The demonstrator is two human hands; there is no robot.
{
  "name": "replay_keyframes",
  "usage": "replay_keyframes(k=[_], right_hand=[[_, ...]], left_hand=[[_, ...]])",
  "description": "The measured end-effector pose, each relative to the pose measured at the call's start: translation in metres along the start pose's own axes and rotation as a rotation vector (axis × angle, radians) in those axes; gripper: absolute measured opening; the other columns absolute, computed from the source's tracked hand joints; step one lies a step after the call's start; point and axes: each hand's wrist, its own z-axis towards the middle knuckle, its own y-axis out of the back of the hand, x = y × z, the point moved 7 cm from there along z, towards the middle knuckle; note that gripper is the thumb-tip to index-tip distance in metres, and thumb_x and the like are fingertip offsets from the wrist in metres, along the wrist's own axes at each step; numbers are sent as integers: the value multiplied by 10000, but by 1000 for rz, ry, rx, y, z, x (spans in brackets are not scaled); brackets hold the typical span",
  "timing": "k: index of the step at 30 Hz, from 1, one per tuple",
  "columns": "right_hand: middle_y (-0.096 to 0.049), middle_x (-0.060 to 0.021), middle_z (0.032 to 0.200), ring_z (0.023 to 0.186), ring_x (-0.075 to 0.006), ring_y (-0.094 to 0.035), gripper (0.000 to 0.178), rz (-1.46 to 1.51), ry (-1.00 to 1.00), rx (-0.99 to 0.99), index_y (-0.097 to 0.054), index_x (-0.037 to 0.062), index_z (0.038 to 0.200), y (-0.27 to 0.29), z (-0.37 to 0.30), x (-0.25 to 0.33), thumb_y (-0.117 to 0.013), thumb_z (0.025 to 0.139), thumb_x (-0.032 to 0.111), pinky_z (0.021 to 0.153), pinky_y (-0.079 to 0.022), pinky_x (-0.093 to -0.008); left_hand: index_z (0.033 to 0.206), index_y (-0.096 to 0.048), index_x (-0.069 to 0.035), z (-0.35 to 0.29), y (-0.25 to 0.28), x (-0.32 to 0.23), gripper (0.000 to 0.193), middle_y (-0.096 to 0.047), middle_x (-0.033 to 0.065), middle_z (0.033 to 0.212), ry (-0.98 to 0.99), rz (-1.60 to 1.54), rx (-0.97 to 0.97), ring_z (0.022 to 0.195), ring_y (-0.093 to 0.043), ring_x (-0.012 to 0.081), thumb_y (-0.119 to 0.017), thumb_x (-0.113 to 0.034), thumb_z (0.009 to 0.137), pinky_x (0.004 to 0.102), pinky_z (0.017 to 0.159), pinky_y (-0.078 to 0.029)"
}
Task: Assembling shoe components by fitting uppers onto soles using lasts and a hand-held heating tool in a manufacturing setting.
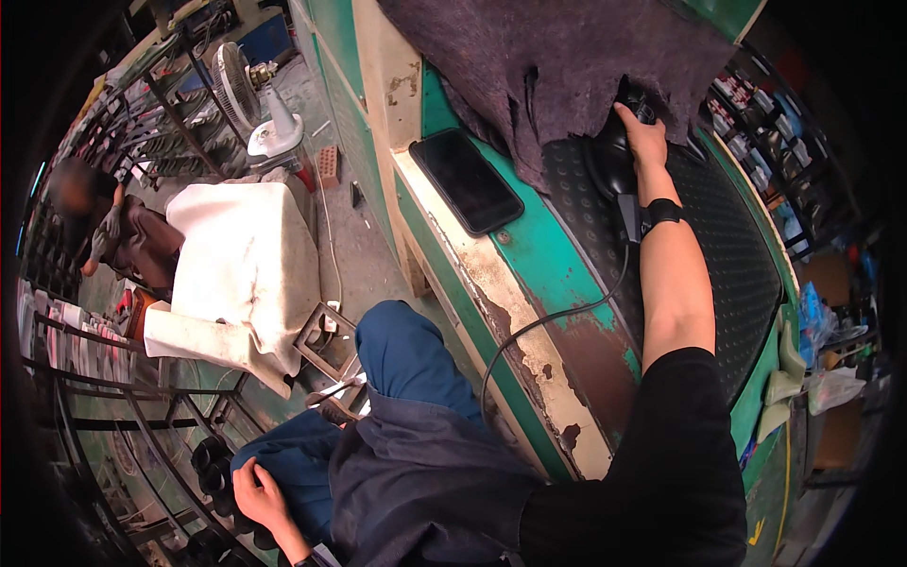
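Observation:
My right hand [644, 140] is stretched forward to the mouth of a machine, with its fingers closed round the upper part of a shiny black shoe [608, 163]. The shoe stands on a black studded conveyor belt [727, 255], partly under a dark, torn cloth curtain [576, 57]; its front is hidden there. Another dark piece, perhaps a second shoe, shows just right of it under the cloth. My left hand [260, 493] rests on my left thigh, fingers loosely bent and apart, holding nothing.
A black phone [466, 180] lies on the machine's worn green and cream edge. A cable [539, 321] runs from my right wrist. To the left are a cloth-covered stand [241, 255], a fan [236, 85], metal racks [123, 392] and a seated person [118, 222].

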Motion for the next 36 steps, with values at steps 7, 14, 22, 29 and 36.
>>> replay_keyframes(k=[7,14,22,29,36], right_hand=[[-625,-219,1283,1224,-325,-587,887,3,-59,84,-611,-35,1267,5,11,-12,-746,677,613,1022,-433,-392],[-646,-101,1255,1143,-268,-595,511,825,-221,380,-632,33,1242,82,-57,-70,-632,859,370,1043,-429,-379],[-505,-133,1456,1331,-269,-488,580,1360,-6,1384,-435,34,1456,149,-291,82,-533,950,298,1153,-354,-391],[-426,-250,1457,1357,-374,-415,751,1524,-108,1386,-398,-13,1437,47,-456,132,-539,925,518,1166,-307,-507],[-669,-175,1084,1043,-315,-640,426,959,-860,1396,-605,-48,1107,-193,-582,1,-571,875,307,982,-502,-412]], left_hand=[[971,-692,-42,-1,-11,16,135,-646,117,870,83,-334,73,815,-647,300,-615,-114,887,361,729,-498],[1056,-695,23,9,-1,-14,188,-691,94,957,118,-1115,433,849,-671,152,-620,-75,913,278,750,-527],[1579,-172,-148,30,42,-191,802,-429,144,1447,-385,-1855,1019,1180,-561,210,-651,-233,942,336,952,-486],[1563,166,-283,-1,45,-202,977,-175,158,1602,48,-2322,1400,1246,-546,320,-585,-330,940,470,924,-525],[1310,-522,-33,-77,-85,-109,498,-652,190,1202,1095,-2698,1080,1031,-664,362,-432,-419,1009,603,871,-527]])
